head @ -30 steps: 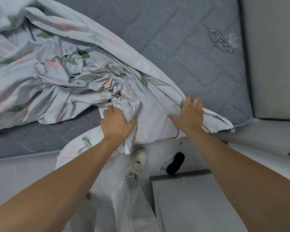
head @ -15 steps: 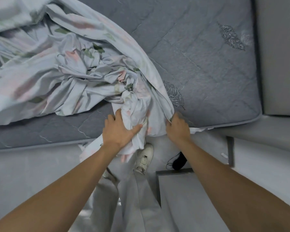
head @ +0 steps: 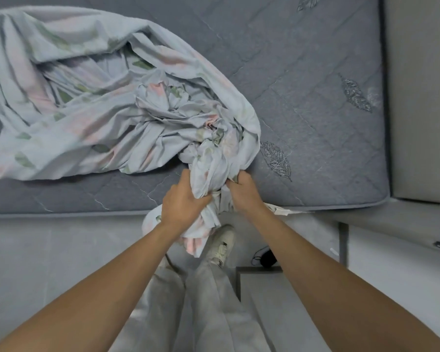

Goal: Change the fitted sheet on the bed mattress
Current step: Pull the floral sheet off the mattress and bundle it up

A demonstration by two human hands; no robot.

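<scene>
A pale blue floral sheet point(head: 92, 105) lies bunched and crumpled on the bare grey quilted mattress point(head: 302, 72). Its gathered end hangs over the mattress's near edge. My left hand point(head: 182, 201) grips that bunch from the left, fingers curled round the cloth. My right hand point(head: 241, 193) grips the same bunch from the right, close beside the left. A tail of the sheet dangles below my hands toward the floor. The right half of the mattress is uncovered and shows stitched leaf patterns.
My legs in light trousers and a white shoe point(head: 221, 243) stand on the pale floor by the bed. A small black object with a cord point(head: 267, 259) lies near a grey cabinet top point(head: 277, 313). A padded headboard panel point(head: 422, 97) borders the mattress at right.
My right hand moved left from the sheet's corner and closed on the bunch next to my left hand. The sheet has been gathered off the mattress's right part into a tighter heap.
</scene>
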